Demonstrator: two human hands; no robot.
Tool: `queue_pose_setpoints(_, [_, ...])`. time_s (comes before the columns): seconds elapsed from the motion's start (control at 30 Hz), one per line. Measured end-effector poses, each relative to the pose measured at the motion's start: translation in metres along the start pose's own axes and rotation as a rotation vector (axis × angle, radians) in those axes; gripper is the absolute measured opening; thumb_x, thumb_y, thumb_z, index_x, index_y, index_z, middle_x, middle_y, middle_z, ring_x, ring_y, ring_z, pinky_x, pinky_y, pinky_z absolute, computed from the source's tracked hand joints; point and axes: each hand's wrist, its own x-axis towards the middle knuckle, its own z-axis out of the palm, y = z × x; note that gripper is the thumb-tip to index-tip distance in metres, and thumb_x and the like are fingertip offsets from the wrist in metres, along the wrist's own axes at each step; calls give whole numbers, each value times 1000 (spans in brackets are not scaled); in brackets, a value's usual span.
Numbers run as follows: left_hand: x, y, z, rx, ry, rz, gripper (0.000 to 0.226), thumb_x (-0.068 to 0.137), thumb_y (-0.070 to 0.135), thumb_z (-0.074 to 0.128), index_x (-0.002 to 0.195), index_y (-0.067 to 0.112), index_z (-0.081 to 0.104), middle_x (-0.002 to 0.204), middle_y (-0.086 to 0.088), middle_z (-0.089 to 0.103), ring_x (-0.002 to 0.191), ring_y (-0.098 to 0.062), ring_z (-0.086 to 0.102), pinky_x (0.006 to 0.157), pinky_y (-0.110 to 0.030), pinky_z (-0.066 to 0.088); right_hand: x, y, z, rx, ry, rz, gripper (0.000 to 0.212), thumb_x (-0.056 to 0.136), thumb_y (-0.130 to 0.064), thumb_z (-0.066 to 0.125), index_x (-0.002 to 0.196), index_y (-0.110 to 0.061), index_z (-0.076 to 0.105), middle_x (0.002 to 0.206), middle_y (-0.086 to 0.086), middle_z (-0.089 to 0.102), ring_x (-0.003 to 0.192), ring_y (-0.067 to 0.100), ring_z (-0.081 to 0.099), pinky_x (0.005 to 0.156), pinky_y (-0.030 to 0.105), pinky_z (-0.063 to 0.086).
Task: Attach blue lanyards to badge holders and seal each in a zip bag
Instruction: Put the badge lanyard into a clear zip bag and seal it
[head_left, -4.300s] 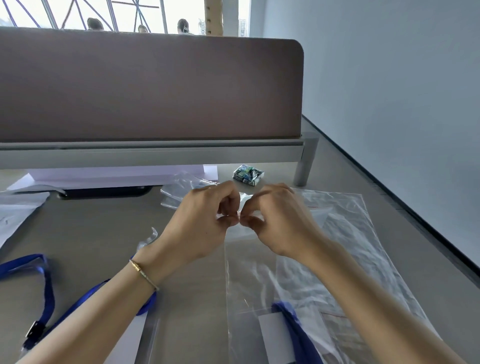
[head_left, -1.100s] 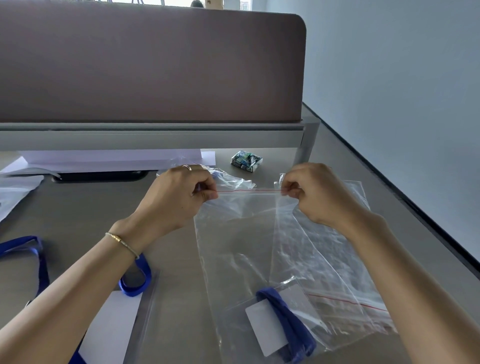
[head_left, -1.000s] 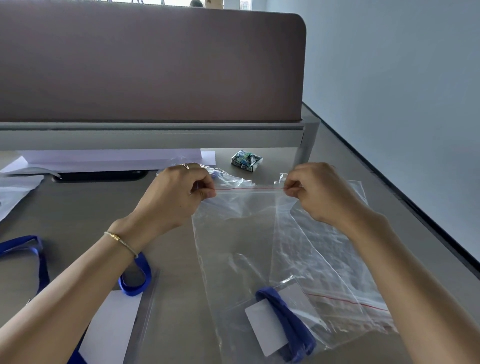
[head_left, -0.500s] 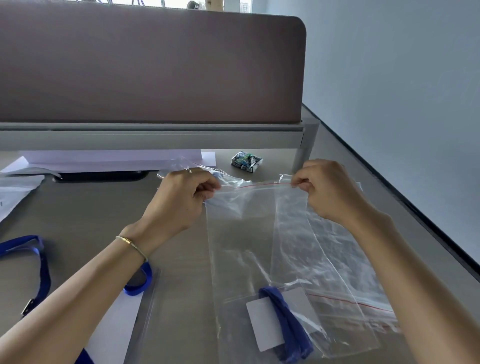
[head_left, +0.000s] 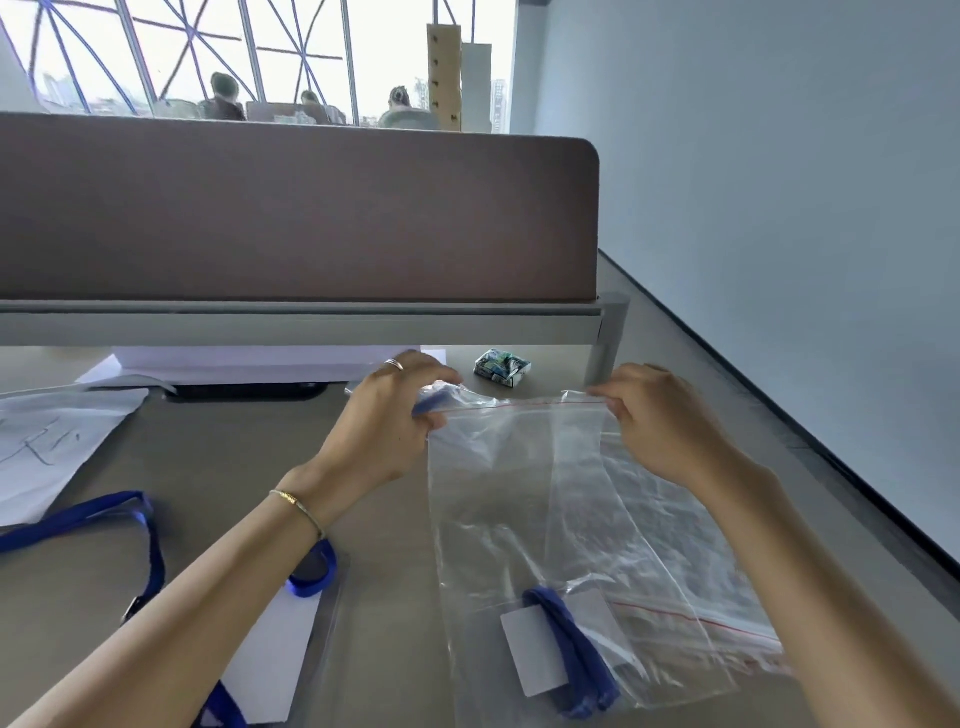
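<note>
Head view shows both hands holding the top edge of a clear zip bag (head_left: 524, 499) lifted off the desk (head_left: 384, 597). The left hand (head_left: 387, 423) pinches the left end of the red zip line, fingers curled round the plastic; the right hand (head_left: 657, 415) pinches the right end the same way, so the strip runs taut between them. Inside, at the bottom of the bag, lie a badge holder (head_left: 532, 652) with a white card and a blue lanyard (head_left: 574, 649) bunched across it. A second zip bag (head_left: 691, 566) lies flat on the desk beneath and to the right.

The step in hand looks like sealing. To do it well, keep the strip stretched straight so the two tracks line up, then run thumb and forefinger along the seam from one end to the other, pressing firmly enough to hear or feel it lock. Whether the seam is already partly closed cannot be told here. Push trapped air out before closing the last stretch, and keep the lanyard well below the track so no fabric catches in it.

On the left of the desk another blue lanyard (head_left: 104, 525) and a further badge holder (head_left: 275, 660) wait, partly under the left forearm, with loose paper (head_left: 52, 441) beyond and a small printed packet (head_left: 503, 367) near the partition (head_left: 291, 218)
</note>
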Motion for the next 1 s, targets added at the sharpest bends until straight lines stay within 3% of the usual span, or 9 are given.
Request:
queue_pose_setpoints(0.1, [-4, 15, -14, 42, 46, -42, 42, 76, 22, 83, 114, 31, 68, 103, 11, 57, 84, -9, 53, 74, -26, 43, -18, -13, -15, 9, 26, -12, 34, 97, -9, 54, 127, -19, 68, 118, 1, 67, 114, 25, 58, 91, 46, 52])
queue_pose_setpoints(0.17, [-14, 31, -20, 67, 48, -37, 34, 77, 26, 81, 109, 31, 68, 97, 11, 57, 79, -10, 55, 71, -29, 46, -36, -25, -22, 54, -10, -58, 34, 95, -12, 59, 126, -24, 68, 120, -4, 68, 114, 20, 60, 93, 38, 50])
queue_pose_setpoints(0.27, [-49, 64, -21, 60, -98, 12, 18, 83, 27, 75, 99, 33, 68, 91, 16, 59, 76, -2, 57, 69, -22, 45, -70, -45, -30, 124, -231, -89, 26, 95, -21, 63, 113, -37, 72, 114, -18, 71, 103, 4, 64, 83, 16, 46])
queue_pose_setpoints(0.33, [-77, 84, -17, 71, -235, 38, 12, 88, 34, 69, 100, 34, 68, 93, 19, 61, 80, 0, 58, 69, -14, 42, -89, -54, -30, 163, -341, -92, 21, 94, -22, 64, 107, -36, 74, 110, -21, 72, 100, -1, 65, 81, 7, 44])
queue_pose_setpoints(0.5, [-114, 99, 10, 80, -457, 68, 31, 85, 59, 54, 101, 36, 67, 99, 18, 58, 89, -5, 59, 81, -27, 50, -116, -66, -21, 179, -426, -86, 17, 88, -33, 69, 104, -33, 74, 106, -14, 73, 101, 6, 66, 89, 28, 52])
queue_pose_setpoints(0.67, [-131, 103, 3, 164, -604, 181, 55, 70, 76, 58, 110, 38, 62, 104, 20, 51, 90, -2, 54, 82, -26, 50, -142, -71, -32, 164, -526, -87, 48, 77, -49, 78, 122, -40, 63, 117, -16, 62, 109, 10, 58, 94, 34, 49])
queue_pose_setpoints(0.8, [-138, 102, -9, 247, -683, 257, 63, 69, 67, 64, 125, 41, 51, 108, 18, 50, 96, -6, 55, 86, -26, 49, -159, -73, -39, 124, -549, -137, 69, 73, -33, 80, 135, -44, 52, 128, -21, 56, 118, 6, 54, 97, 26, 45])
queue_pose_setpoints(0.9, [-137, 102, -20, 156, -693, 216, 50, 77, 45, 62, 125, 44, 48, 109, 18, 58, 97, -4, 59, 85, -25, 50, -162, -73, -39, 167, -508, -135, 65, 73, -18, 63, 131, -46, 51, 126, -19, 63, 115, 7, 59, 96, 28, 50])
queue_pose_setpoints(1.0, [-130, 99, -30, 19, -727, 123, 35, 86, 37, 57, 118, 45, 46, 116, 22, 64, 101, 2, 62, 88, -24, 51, -155, -70, -42, 266, -496, -87, 51, 76, -12, 56, 118, -40, 57, 115, -18, 68, 106, 5, 63, 91, 30, 52])
